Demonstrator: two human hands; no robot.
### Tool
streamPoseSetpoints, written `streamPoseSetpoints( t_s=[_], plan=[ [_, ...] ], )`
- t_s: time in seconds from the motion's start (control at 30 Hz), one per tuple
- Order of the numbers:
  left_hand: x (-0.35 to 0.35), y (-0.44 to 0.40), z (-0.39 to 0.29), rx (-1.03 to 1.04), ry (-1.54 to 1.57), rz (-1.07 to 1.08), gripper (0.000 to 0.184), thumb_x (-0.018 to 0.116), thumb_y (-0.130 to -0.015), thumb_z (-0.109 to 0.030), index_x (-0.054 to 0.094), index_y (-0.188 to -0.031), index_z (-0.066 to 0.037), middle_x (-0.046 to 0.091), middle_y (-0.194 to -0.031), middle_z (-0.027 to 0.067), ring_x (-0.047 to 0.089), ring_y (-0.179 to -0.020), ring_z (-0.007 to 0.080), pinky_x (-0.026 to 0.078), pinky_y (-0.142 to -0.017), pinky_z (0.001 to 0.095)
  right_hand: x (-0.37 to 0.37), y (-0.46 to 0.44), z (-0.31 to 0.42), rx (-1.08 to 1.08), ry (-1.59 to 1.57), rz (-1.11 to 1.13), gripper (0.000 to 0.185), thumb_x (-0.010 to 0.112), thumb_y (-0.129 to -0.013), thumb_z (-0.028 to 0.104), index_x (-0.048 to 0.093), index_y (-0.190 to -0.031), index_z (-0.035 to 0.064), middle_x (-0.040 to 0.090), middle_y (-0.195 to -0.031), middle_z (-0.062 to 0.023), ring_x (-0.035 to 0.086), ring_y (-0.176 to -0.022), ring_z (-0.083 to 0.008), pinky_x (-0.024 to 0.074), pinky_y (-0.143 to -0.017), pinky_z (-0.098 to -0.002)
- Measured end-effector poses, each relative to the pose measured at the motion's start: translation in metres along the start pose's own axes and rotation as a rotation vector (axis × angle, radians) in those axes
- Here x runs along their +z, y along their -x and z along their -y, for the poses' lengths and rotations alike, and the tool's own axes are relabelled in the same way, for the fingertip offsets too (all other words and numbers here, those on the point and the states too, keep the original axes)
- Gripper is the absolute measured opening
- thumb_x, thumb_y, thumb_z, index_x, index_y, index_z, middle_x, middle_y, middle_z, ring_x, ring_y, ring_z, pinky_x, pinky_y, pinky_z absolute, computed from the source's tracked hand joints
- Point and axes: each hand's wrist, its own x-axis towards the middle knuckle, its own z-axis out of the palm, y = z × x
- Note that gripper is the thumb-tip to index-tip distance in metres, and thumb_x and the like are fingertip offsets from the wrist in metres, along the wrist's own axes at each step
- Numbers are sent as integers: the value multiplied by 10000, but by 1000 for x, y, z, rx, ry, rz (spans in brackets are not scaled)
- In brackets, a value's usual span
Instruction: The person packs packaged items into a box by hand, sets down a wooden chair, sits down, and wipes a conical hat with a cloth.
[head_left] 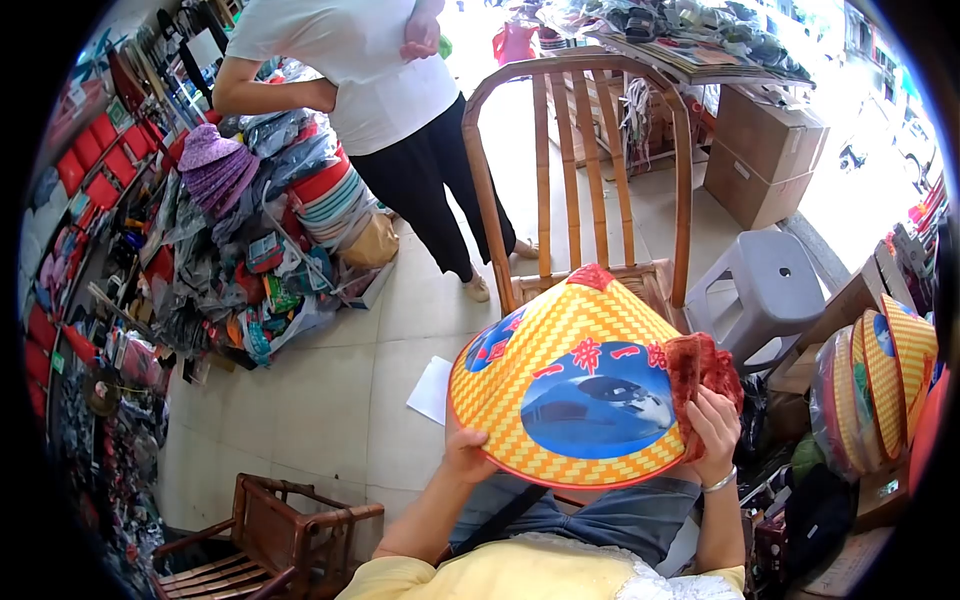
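A cone-shaped yellow and orange hat (490, 410) with a red tip, blue oval pictures and red characters is held above my lap. My left hand (468, 455) grips its lower left rim, thumb on top and the other fingers hidden beneath. At the hat's right side, my right hand (712, 430) has its fingers closed on a dark red cloth (716, 362), which lies against the hat's surface. A bracelet circles my right wrist.
Ahead stands a bamboo chair (478, 170), with a grey stool (768, 275) and cardboard box (765, 155) to its right. A person (390, 90) stands beyond. Similar hats (880, 390) are stacked at right; a wooden chair (300, 530) is at lower left.
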Motion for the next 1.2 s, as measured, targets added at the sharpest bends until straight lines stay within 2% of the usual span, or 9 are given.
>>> streamPoseSetpoints(
  t_s=[0.13,0.3,0.53,0.6,0.63,0.83,0.97,1.1,1.2],
  plan=[
    [6,-29,24,11,86,-271,599,603,-799,-132,352,-1332,-31,493,-1299,154,504,-1178,286,406,-1009,447,-17,0,12,-69,206,-71,211,605,-781,186,639,-947,59,652,-996,-148,622,-933,-323,461,-770,-436],
    [20,-20,93,-161,49,-298,487,548,-909,-257,374,-1318,-58,505,-1293,112,504,-1176,254,404,-1006,435,-16,3,50,-59,245,73,208,595,-762,168,648,-956,113,626,-1023,-83,587,-938,-261,425,-712,-425],
    [-5,0,121,-330,103,-242,541,437,-933,-464,383,-1335,-106,511,-1302,77,511,-1176,248,412,-989,437,-7,17,74,-13,-78,523,356,598,-704,154,643,-1056,122,589,-1176,-57,488,-1155,-259,333,-978,-430],
    [-8,0,115,-330,53,-275,576,427,-920,-505,387,-1332,-104,510,-1304,73,499,-1189,253,390,-1014,446,0,20,64,-120,-140,639,442,654,-709,267,607,-1143,196,557,-1248,-25,464,-1204,-230,315,-1003,-418],
    [-14,0,115,-303,56,-362,578,429,-918,-506,389,-1328,-100,509,-1306,73,487,-1202,253,381,-1024,446,4,19,55,-157,-59,666,512,690,-665,307,597,-1159,210,548,-1260,-18,451,-1222,-235,264,-1032,-491],
    [-48,6,120,-277,50,-579,533,507,-902,-469,435,-1280,-101,544,-1266,57,510,-1174,217,417,-1000,383,48,18,-21,279,-103,455,699,756,-610,276,524,-1250,115,404,-1374,-154,313,-1313,-352,151,-1054,-598],
    [-76,11,131,-273,-26,-608,533,502,-901,-477,440,-1286,-114,536,-1278,40,499,-1183,210,402,-1006,385,78,35,-66,568,-192,274,630,635,-755,155,428,-1345,84,368,-1396,-209,340,-1275,-399,261,-1052,-465],
    [-90,10,135,-291,-20,-631,475,517,-902,-465,484,-1245,-138,593,-1202,4,534,-1132,169,410,-977,359,74,34,-20,448,-68,273,662,652,-691,169,442,-1304,29,392,-1360,-226,327,-1281,-404,235,-1029,-508],
    [-97,10,137,-312,13,-572,490,512,-899,-480,485,-1248,-137,586,-1208,7,535,-1126,186,408,-972,369,75,31,47,185,60,539,549,636,-656,355,542,-1167,179,383,-1363,-146,284,-1286,-412,191,-993,-614]
  ],
)
